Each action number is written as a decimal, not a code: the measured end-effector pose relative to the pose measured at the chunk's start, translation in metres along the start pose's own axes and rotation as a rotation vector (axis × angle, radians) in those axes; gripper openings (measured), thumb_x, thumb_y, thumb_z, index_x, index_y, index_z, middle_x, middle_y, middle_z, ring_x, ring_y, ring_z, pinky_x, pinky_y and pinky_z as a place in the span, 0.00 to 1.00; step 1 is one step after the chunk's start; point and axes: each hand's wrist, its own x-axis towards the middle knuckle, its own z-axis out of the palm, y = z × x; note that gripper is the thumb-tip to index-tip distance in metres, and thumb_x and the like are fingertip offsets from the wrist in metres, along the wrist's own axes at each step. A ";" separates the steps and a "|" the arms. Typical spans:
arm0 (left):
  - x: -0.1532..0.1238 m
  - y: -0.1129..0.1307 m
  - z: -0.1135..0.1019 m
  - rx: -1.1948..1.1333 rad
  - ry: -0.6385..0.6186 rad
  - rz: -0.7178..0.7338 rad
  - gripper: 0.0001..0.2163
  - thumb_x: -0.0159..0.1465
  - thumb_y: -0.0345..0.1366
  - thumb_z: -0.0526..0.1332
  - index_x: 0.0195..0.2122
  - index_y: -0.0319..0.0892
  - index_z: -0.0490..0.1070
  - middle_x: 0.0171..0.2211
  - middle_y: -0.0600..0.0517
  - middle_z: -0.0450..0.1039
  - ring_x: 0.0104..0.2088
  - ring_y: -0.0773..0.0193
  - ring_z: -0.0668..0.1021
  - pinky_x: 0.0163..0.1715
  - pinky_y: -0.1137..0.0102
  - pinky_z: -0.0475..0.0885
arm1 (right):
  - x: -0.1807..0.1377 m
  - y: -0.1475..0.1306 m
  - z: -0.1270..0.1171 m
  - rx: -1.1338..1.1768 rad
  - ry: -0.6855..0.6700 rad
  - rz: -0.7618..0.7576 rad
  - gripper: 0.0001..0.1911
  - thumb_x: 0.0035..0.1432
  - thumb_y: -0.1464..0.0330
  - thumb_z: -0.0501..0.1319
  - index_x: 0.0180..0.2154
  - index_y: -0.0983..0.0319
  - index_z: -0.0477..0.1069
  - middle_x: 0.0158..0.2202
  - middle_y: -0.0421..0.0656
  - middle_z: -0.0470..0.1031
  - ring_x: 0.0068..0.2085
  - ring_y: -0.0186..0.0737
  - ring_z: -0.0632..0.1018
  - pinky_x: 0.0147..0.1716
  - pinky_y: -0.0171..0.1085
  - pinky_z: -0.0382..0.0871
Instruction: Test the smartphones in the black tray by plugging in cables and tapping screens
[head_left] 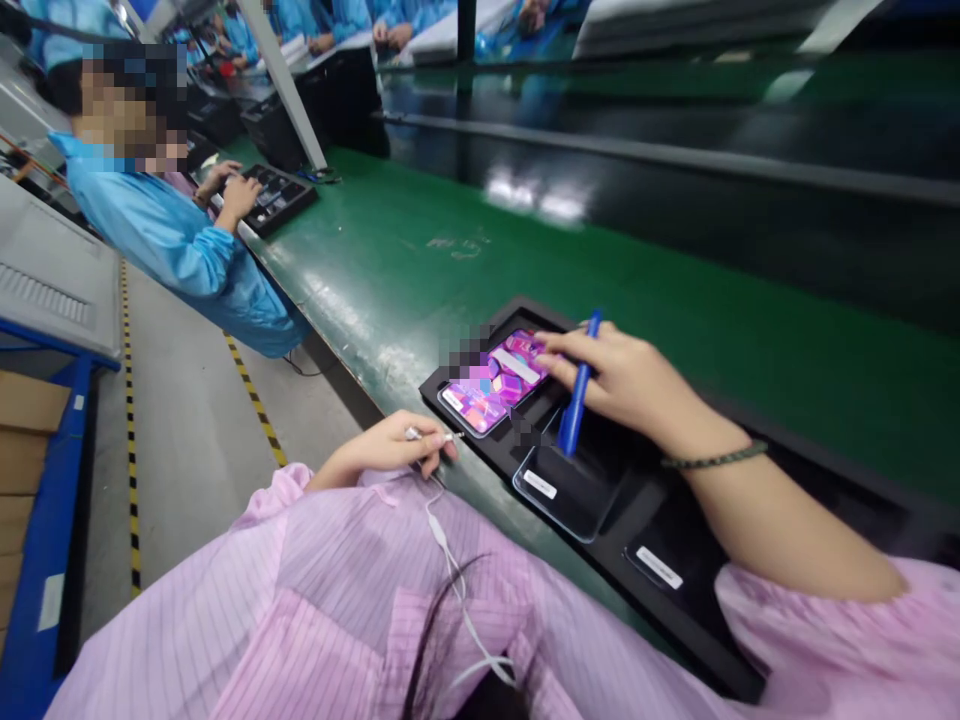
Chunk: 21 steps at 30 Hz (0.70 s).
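Observation:
My left hand [397, 446] is closed on the metal plug of a white earphone cable [439, 534], just left of the black tray [504, 462]. The plug's tip points at the near end of a lit phone [491, 388], apart from it as far as I can see. That phone lies face up in the tray's end slot, its screen pink and purple. A blue pen [576, 395] is held between the fingers of my right hand [626, 375]. Its fingertips are at the lit phone's far right edge; whether they touch the glass I cannot tell.
Two dark-screened phones, one nearer [570, 490] and one farther right [664, 545], lie in the tray with white labels. The green bench [390, 260] runs to the far left, where a co-worker in blue [172, 240] handles another black tray [281, 205]. A metal post [285, 85] stands there.

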 end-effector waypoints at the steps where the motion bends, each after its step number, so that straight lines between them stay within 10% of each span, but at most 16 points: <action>1: -0.001 0.005 0.004 -0.020 0.000 0.025 0.31 0.61 0.64 0.62 0.35 0.34 0.76 0.20 0.51 0.72 0.22 0.69 0.72 0.26 0.74 0.65 | 0.002 -0.015 -0.006 0.044 -0.016 -0.053 0.22 0.69 0.52 0.55 0.50 0.58 0.78 0.44 0.48 0.82 0.41 0.45 0.81 0.43 0.42 0.77; 5: -0.001 0.022 0.022 -0.099 0.054 0.147 0.31 0.60 0.65 0.64 0.34 0.34 0.77 0.21 0.50 0.72 0.21 0.70 0.70 0.24 0.74 0.62 | 0.007 -0.079 -0.018 0.503 -0.197 -0.246 0.25 0.65 0.50 0.62 0.56 0.58 0.76 0.44 0.46 0.83 0.38 0.39 0.82 0.40 0.35 0.77; 11: 0.015 0.026 0.040 -0.123 0.195 0.206 0.34 0.56 0.69 0.63 0.26 0.35 0.74 0.14 0.55 0.63 0.15 0.75 0.58 0.16 0.74 0.52 | 0.005 -0.107 -0.006 0.881 -0.355 -0.094 0.22 0.73 0.57 0.52 0.60 0.57 0.73 0.27 0.38 0.81 0.31 0.34 0.82 0.38 0.32 0.76; 16: 0.027 0.014 0.043 -0.415 0.403 0.252 0.31 0.51 0.63 0.72 0.35 0.35 0.75 0.18 0.59 0.63 0.14 0.78 0.57 0.16 0.75 0.49 | 0.005 -0.089 0.012 0.821 -0.125 0.012 0.25 0.69 0.49 0.54 0.48 0.58 0.80 0.34 0.45 0.83 0.33 0.39 0.83 0.36 0.36 0.79; 21: 0.030 0.007 0.024 -0.822 0.804 0.316 0.30 0.40 0.34 0.83 0.43 0.38 0.75 0.35 0.51 0.74 0.25 0.75 0.69 0.22 0.78 0.60 | 0.007 -0.055 0.002 0.617 0.195 0.226 0.29 0.68 0.45 0.50 0.26 0.57 0.72 0.35 0.47 0.83 0.40 0.49 0.84 0.40 0.43 0.80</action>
